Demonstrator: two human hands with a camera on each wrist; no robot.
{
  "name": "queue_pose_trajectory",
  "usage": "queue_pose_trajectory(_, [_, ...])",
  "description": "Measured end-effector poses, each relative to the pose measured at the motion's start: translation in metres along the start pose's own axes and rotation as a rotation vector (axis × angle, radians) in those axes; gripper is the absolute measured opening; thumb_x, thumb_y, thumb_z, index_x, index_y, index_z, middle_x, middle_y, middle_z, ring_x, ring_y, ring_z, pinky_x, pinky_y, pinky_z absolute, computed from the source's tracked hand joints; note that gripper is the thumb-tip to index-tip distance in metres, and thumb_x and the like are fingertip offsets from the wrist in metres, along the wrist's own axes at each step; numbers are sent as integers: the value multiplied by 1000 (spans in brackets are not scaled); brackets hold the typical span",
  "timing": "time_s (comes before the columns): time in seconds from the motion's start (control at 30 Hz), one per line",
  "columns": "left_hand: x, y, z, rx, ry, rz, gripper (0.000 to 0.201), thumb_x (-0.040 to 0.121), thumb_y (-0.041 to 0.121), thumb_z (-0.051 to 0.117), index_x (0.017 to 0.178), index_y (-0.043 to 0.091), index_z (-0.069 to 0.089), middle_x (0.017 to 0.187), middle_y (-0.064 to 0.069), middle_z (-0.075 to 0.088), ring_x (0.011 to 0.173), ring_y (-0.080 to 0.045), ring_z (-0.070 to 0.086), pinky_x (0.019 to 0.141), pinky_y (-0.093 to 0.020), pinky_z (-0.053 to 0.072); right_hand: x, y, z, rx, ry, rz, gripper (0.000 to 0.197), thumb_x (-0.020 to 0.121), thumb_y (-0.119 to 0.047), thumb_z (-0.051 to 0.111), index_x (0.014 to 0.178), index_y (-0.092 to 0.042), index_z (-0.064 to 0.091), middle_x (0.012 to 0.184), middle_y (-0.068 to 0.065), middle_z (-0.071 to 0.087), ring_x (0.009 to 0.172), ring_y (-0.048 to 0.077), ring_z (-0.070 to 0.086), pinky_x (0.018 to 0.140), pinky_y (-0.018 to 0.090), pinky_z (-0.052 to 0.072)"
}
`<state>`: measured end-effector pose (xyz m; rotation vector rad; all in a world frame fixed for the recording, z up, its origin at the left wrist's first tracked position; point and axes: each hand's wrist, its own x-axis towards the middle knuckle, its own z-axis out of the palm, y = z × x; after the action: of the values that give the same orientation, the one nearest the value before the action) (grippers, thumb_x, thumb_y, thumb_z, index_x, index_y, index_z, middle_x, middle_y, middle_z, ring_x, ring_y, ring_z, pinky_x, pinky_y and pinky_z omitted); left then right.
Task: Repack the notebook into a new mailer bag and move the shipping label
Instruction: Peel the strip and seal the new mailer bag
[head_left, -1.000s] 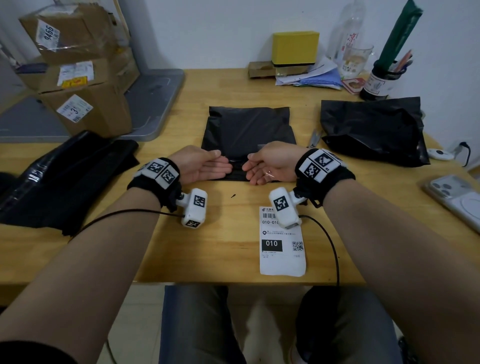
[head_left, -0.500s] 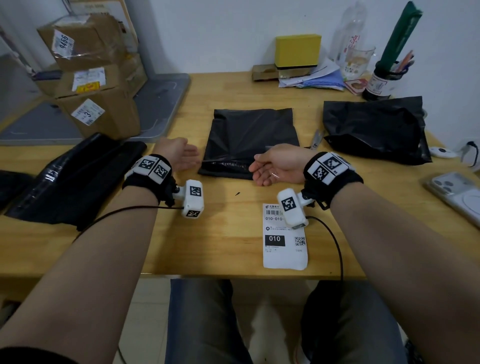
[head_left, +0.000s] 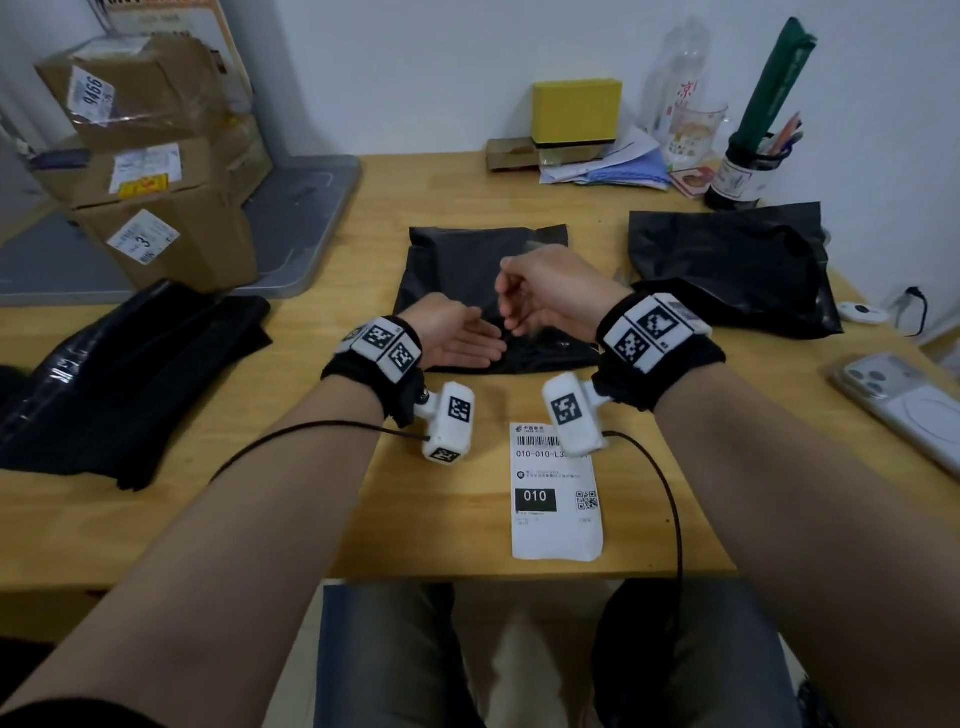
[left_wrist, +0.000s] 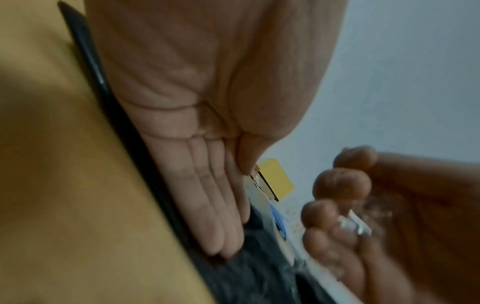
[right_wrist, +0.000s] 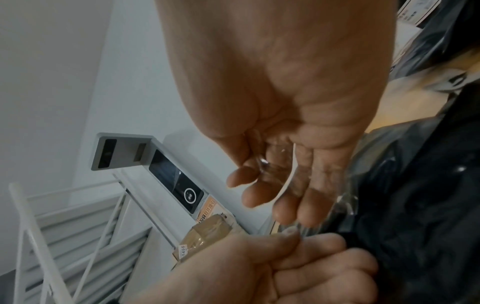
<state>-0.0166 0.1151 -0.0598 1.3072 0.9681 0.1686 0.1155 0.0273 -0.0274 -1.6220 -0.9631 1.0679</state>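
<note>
**Pinning the mailer bag while I pinch a clear strip**

The wooden table (head_left: 291, 519) in front of me carries everything. At its far left corner stand stacked cardboard boxes (head_left: 171, 228) with paper stickers on them. Nearer on the left lies a heap of black bags (head_left: 130, 374). A crumpled black bag (head_left: 727, 260) sits on the right, well apart from the middle one.

The mailer bag (head_left: 467, 270) I am working on lies flat in the middle of the table, its near edge toward me. I cannot tell from here whether the notebook is inside it.

A phone (head_left: 904, 405) lies face down at the right edge. The shipping label (head_left: 556, 499) lies printed side up near the front edge of the table, just in front of the mailer bag and not touching it. It is partly hidden by the camera on my right wrist.

My left hand (head_left: 457, 338) is released: the fingers are straight and together, and they rest on the near edge of the mailer bag. My right hand (head_left: 550, 291) hangs above the bag just beside the left. Its fingers are curled, grasping a thin clear strip (left_wrist: 354, 225) between thumb and fingertips. Where the far end of that strip goes, I cannot make out.
</note>
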Motion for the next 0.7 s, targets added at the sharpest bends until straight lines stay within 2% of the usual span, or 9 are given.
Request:
queue_pose_trajectory(0.17, [6,-7,-14,-169,-92,-49,31,106,20,47,114,-6,62,109,-22,72,98,-27,73,82,-33,61,10,6,12,-19,-100,48,34,107,-23,42,84,-6,61,70,13,65,61,25,62,67,37,56])
queue_pose_trajectory(0.27, [6,-13,-14,-214,-76,-31,28,104,20,49,106,-4,63,102,-20,70,93,-25,71,77,-32,62,20,17,20,-183,-95,143,29,102,-16,45,79,-8,61,75,15,64,58,26,59,69,37,52])
queue_pose_trajectory(0.37, [6,-17,-14,-244,-69,-26,27,105,20,49,103,-3,63,96,-18,70,87,-23,72,72,-29,62,29,25,24,-316,-78,191,29,101,-16,42,78,-9,60,74,13,65,56,21,58,60,31,49])
queue_pose_trajectory(0.43, [4,-17,-14,-260,-73,-27,29,105,20,49,108,-5,63,101,-19,71,91,-24,72,73,-29,62,31,24,24,-406,-99,226,32,103,-17,40,80,-9,61,72,10,67,58,19,58,55,26,47])
queue_pose_trajectory(0.57, [0,-13,-13,-226,-98,-38,32,106,19,45,112,-5,65,110,-19,73,100,-22,72,81,-29,61,32,27,13,-510,-76,280,40,106,-19,35,79,-8,62,64,7,68,58,17,54,53,25,42])
queue_pose_trajectory(0.7, [-3,-10,-12,-217,-86,-56,31,106,18,45,112,-5,65,110,-20,72,103,-24,71,83,-31,60,29,29,1,-509,-45,319,45,109,-25,31,79,-8,59,68,8,63,55,17,51,50,25,40])
